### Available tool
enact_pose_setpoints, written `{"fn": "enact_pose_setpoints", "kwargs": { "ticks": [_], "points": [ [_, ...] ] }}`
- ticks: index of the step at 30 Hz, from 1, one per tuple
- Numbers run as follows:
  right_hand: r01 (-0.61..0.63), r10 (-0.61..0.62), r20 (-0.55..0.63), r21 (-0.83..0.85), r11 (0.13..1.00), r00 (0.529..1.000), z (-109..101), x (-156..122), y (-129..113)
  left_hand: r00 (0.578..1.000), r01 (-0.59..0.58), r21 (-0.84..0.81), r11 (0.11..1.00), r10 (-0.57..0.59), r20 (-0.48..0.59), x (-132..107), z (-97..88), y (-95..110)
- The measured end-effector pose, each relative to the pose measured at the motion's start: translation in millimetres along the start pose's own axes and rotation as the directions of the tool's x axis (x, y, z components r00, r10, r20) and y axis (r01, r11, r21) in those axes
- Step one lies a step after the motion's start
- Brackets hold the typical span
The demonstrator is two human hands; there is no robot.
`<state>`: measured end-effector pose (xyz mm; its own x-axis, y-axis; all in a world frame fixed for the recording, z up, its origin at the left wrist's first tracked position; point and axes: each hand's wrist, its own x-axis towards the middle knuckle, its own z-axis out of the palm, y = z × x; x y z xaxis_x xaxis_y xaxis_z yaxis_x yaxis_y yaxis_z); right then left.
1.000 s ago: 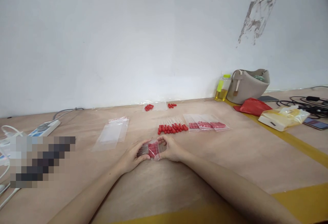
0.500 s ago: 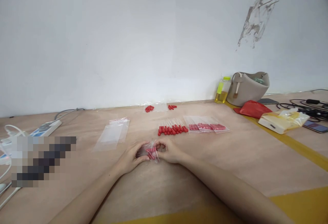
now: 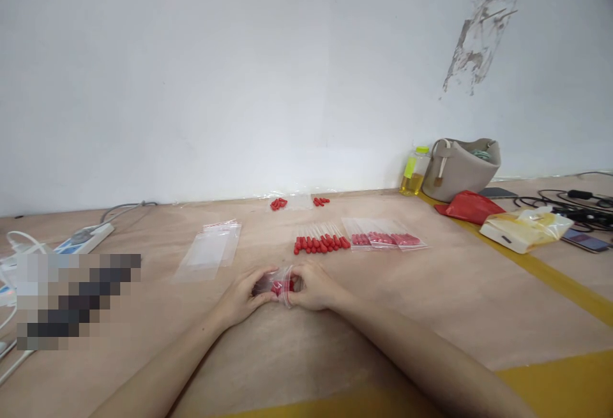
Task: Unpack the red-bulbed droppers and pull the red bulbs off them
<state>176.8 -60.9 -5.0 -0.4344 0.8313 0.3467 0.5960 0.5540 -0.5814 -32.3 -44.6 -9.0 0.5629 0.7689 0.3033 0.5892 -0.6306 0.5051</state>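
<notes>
Widest of all, a white wall (image 3: 191,86) at the back, paint scraped away at upper right. Below it, a pale plywood table (image 3: 431,303) running from edge to edge, crossed on the right by a yellow tape stripe (image 3: 550,271); bare board open in front of the forearms and between the hands and that stripe. Far right, against the wall, a beige bag (image 3: 462,168), with a yellow-capped bottle (image 3: 414,169) of yellowish liquid just beside it, label too small to read. Near these, a red pouch (image 3: 467,206), a yellow-and-white packet (image 3: 524,228), black cables (image 3: 565,204) and a phone (image 3: 587,240). Far left, a white power strip (image 3: 89,237) with its cord, next to a blurred-out patch. Left of centre, flat empty clear bags (image 3: 208,251) with red seal lines. Beyond the hands, a row of red-capped tubes (image 3: 320,241), with filled bags (image 3: 385,238) just beside it on the right. Farther back by the wall, loose red caps (image 3: 278,203). At centre, low over the board, left hand (image 3: 242,297) and right hand (image 3: 311,287) close together, both pinched onto one small zip bag (image 3: 280,286) holding red pieces, bunched between thumbs and fingertips.
</notes>
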Motion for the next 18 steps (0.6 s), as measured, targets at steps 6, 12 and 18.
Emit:
{"fn": "enact_pose_setpoints", "kwargs": {
  "ticks": [6,12,18],
  "points": [
    [-0.034,0.033,0.045,0.02,0.999,0.998,1.2,-0.4,1.4,1.0,0.006,-0.014,1.0,-0.006,0.006,0.2,0.1,-0.4],
    [0.077,-0.083,0.028,0.175,0.982,0.996,1.2,-3.4,0.7,0.999,0.044,-0.045,0.998,-0.043,0.031,0.2,1.1,-2.2],
    [0.023,-0.027,0.003,0.394,0.919,1.0,16.6,1.4,10.4,0.999,0.037,-0.087,0.996,-0.034,0.037,1.3,0.5,-1.7]
  ]
}}
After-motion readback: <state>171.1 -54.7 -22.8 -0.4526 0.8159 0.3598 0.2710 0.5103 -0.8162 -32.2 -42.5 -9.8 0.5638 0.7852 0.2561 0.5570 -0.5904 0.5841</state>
